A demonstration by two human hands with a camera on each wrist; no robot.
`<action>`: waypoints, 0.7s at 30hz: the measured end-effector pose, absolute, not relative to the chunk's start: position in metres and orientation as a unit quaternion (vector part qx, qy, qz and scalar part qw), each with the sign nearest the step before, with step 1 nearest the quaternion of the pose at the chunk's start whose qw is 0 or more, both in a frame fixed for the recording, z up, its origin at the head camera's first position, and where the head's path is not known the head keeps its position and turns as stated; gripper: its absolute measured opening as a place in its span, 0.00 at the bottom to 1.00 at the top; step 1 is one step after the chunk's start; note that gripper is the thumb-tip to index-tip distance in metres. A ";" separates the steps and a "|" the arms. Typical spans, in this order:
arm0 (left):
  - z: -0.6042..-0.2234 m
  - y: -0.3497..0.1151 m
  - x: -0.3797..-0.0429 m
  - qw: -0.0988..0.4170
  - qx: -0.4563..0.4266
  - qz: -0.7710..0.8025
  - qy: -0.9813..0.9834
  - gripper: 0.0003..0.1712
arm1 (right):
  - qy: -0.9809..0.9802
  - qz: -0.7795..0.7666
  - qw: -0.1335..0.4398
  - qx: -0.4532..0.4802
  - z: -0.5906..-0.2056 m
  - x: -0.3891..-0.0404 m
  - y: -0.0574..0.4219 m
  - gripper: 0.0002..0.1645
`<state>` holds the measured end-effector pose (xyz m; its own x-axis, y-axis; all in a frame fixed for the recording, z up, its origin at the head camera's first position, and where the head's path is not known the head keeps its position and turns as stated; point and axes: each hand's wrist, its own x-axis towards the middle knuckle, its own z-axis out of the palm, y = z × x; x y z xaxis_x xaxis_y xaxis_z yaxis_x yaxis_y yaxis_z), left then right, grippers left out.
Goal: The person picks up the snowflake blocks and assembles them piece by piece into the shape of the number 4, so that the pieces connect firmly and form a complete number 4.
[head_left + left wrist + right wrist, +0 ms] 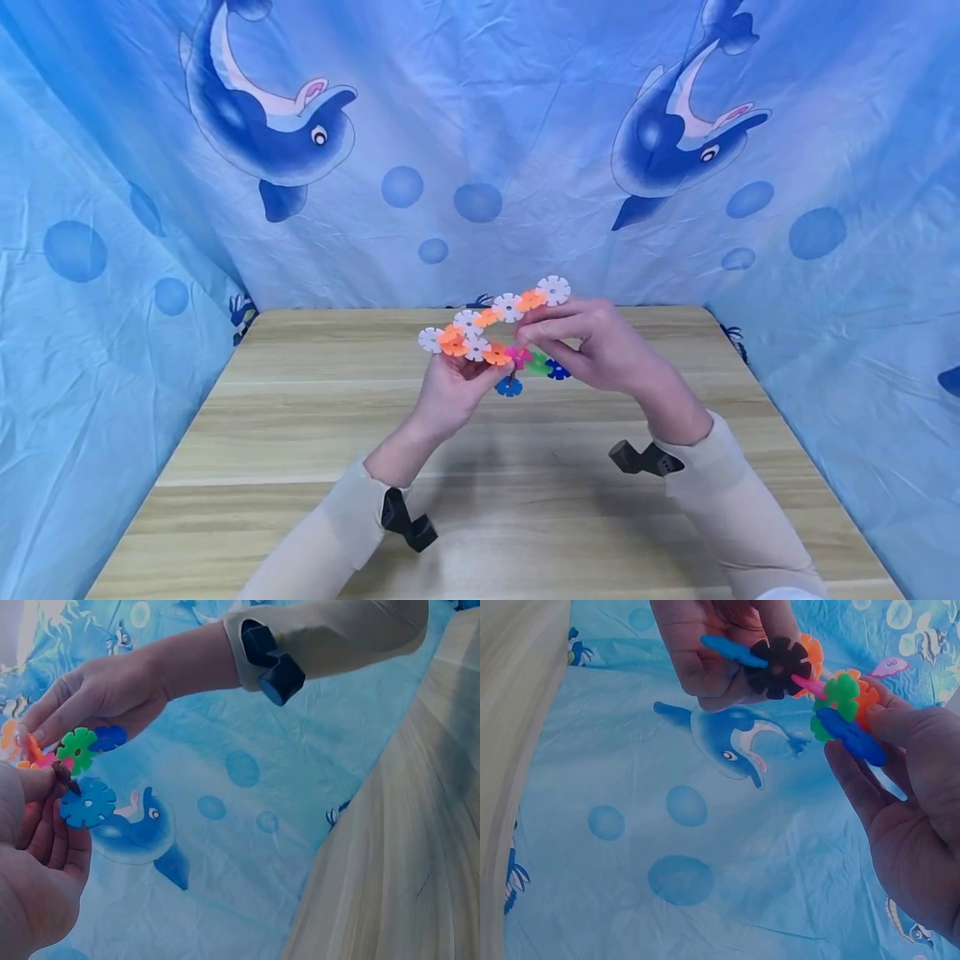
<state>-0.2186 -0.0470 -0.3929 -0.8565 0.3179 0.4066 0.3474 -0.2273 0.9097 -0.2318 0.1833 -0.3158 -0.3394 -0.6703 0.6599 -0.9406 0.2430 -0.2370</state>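
A branching assembly of notched plastic snowflake discs is held up above the table between both hands. White discs (507,307) and orange discs (453,340) alternate along two rows that join toward the left. A pink disc (517,357), a green disc (77,751) and a dark blue disc (853,736) continue it on the right. A black disc (778,669) links to a light blue disc (88,803) hanging lower. My left hand (448,396) grips the lower row between thumb and fingers. With thumb and fingertips, my right hand (603,346) pinches an orange disc (868,702) of the assembly.
Below the hands lies a wood-grain table (315,433). Blue curtains with dolphins (262,108) enclose its back and sides. Each sleeved wrist carries a small black camera (408,521).
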 end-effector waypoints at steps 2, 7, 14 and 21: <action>-0.393 -0.047 -0.218 0.014 -0.270 -0.736 -0.620 0.35 | -0.750 0.314 0.218 0.539 -0.317 -0.233 0.184 0.26; -0.394 -0.047 -0.218 0.024 -0.273 -0.732 -0.624 0.35 | -0.734 0.320 0.230 0.553 -0.320 -0.234 0.184 0.28; -0.395 -0.049 -0.218 0.026 -0.273 -0.733 -0.623 0.36 | -0.723 0.389 0.215 0.529 -0.330 -0.235 0.181 0.25; -0.395 -0.049 -0.215 0.046 -0.236 -0.735 -0.633 0.35 | -0.626 0.546 0.159 0.534 -0.346 -0.249 0.189 0.18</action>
<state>-0.2153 -0.0494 -0.3948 -0.8839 0.2310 0.4065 0.3678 -0.1933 0.9096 -0.2491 0.1885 -0.3460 -0.3800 -0.4943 0.7819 -0.8420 -0.1652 -0.5136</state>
